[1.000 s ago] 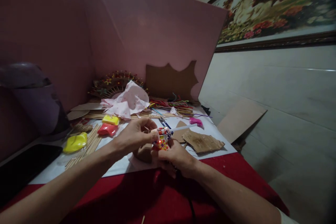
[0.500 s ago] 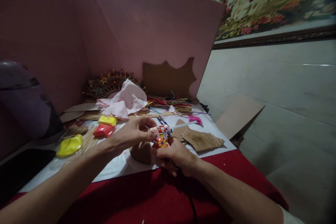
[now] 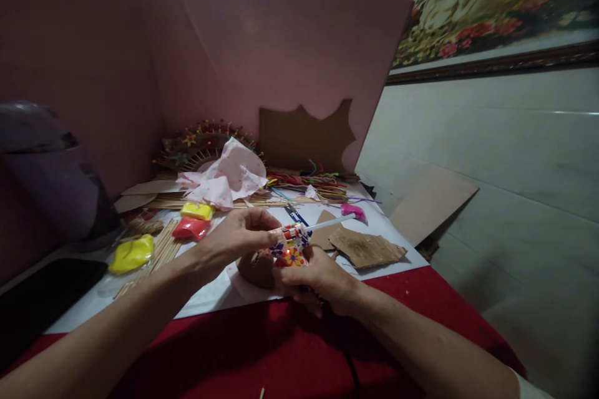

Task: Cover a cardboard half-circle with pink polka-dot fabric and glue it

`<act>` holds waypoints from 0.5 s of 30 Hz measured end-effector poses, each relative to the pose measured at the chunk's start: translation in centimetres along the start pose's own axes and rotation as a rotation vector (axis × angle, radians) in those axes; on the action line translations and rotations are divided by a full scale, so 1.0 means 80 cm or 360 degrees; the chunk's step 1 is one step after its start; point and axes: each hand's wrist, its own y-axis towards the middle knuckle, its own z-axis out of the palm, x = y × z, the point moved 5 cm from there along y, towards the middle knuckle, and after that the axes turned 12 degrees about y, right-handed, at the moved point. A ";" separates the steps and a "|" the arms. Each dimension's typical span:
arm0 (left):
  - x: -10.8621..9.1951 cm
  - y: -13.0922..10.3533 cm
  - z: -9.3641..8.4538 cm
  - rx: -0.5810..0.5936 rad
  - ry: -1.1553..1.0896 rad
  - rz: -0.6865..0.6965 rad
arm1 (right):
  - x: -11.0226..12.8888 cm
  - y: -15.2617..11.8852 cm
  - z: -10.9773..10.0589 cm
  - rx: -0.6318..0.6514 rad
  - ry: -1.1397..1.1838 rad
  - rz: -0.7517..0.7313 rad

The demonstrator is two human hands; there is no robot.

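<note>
A glue gun [image 3: 291,249] with a bright flower pattern and a small red light is held over the table's near side. A translucent glue stick [image 3: 332,222] juts from its back toward the upper right. My right hand [image 3: 322,280] is closed around the handle. At the gun's left end, my left hand [image 3: 250,234] is closed, thumb against the body; its other fingertips and the nozzle are mostly hidden. Below the left hand sits a brown cardboard piece [image 3: 255,269], partly covered by the hands and gun.
Torn cardboard [image 3: 367,248] lies right of the hands, with blue-handled scissors [image 3: 296,214] behind. Yellow clay [image 3: 133,254], red clay [image 3: 191,228] and wooden sticks [image 3: 165,250] are on the left. Further back are crumpled pink-white cloth [image 3: 229,174] and colourful pipe cleaners [image 3: 304,182].
The view has shifted slightly, so the whole scene sits a little further right. Both hands keep their hold on the glue gun, which has hardly moved.
</note>
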 end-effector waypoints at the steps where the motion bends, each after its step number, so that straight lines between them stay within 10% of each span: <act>1: 0.001 0.000 0.001 0.0006 -0.0002 0.0015 | 0.000 0.000 0.000 -0.0006 -0.0013 -0.0003; 15: -0.001 -0.002 0.006 -0.0139 0.0056 0.0040 | 0.001 0.000 0.000 -0.0027 -0.0017 -0.0037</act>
